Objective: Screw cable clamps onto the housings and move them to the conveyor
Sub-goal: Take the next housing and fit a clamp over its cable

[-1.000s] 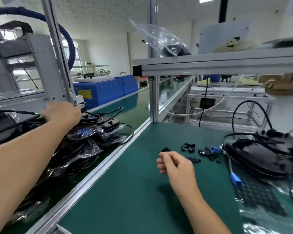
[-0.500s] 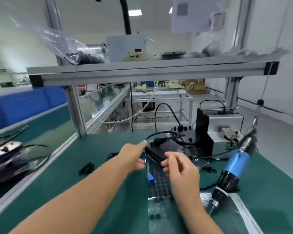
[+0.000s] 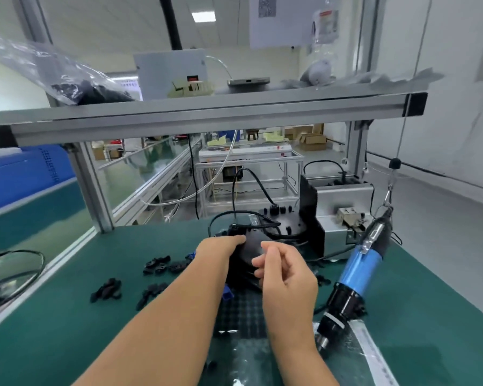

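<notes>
— Gripped yet? The housing (image 3: 248, 246) on the green bench (image 3: 430, 316) is touched by the left hand (image 3: 221, 247); right hand (image 3: 286, 277) fingers are curled, seemingly empty.

— Progress? Clamps (image 3: 159, 264) lie loose (screwdriver (image 3: 354, 277) unused); 1 housing remains unclamped.

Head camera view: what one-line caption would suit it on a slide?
Both hands reach a black housing on the green bench, loose cable clamps left, blue screwdriver hanging right.

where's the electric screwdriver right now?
In the head view the electric screwdriver hangs tilted at the right of the green bench, just right of the right hand, untouched.
</notes>
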### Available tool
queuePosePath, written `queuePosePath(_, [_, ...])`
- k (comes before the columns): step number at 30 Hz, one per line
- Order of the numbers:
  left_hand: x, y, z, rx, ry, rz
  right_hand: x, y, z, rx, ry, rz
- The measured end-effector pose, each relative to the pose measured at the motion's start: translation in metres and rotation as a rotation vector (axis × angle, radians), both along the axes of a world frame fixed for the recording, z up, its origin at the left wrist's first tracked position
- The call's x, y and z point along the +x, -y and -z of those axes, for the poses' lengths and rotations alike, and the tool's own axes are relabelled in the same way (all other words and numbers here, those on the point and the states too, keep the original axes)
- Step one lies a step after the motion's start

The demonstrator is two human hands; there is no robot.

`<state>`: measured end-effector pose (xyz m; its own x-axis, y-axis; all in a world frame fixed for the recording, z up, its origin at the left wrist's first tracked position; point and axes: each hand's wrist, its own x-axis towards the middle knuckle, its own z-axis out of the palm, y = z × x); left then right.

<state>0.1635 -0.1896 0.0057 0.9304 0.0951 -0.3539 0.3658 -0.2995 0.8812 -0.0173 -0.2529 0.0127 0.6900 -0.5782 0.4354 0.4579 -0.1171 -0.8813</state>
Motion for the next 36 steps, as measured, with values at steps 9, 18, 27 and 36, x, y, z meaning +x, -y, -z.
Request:
queuePosePath(9, [-0.039, -0.064, -0.052, -0.338, 0.147, -0.065, -0.01, 0.004, -0.005, 0.047, 0.062, 0.04])
queuePosePath(18, [-0.198, -0.192, -0.033, -0.135, -0.051, 0.235, -0.035, -0.031, -0.018, -0.432, 0.125, -0.164])
queuePosePath(27, [-0.226, -0.207, -0.002, 0.048, 0.013, 0.303, -0.076, -0.054, -0.003, -1.25, -0.292, -0.337])
queuePosePath(36, [-0.198, -0.221, 0.0, 0.543, 0.242, 0.479, -0.076, -0.041, -0.017, -1.297, -0.281, -0.295])
